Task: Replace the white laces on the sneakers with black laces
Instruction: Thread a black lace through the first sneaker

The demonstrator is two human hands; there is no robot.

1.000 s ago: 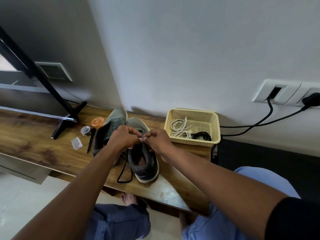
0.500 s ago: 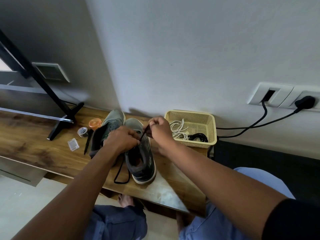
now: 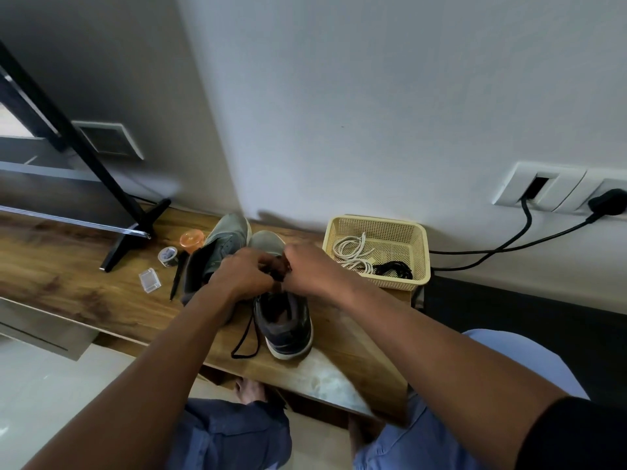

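On a wooden bench (image 3: pixel 68 293), nearest the viewer, sits a dark sneaker (image 3: pixel 283 320) with a black lace (image 3: pixel 245 337) trailing off its left side. Just above it, the left hand (image 3: pixel 242 274) and right hand (image 3: pixel 310 269) meet, fingers curled — pinching the lace over the eyelets. A second sneaker (image 3: pixel 220 252) stands just left of the first. Beyond and right of the sneakers, a yellow mesh basket (image 3: pixel 419 262) holds coiled white laces (image 3: pixel 349 254) and a bundled black lace (image 3: pixel 395 269) — touching each other.
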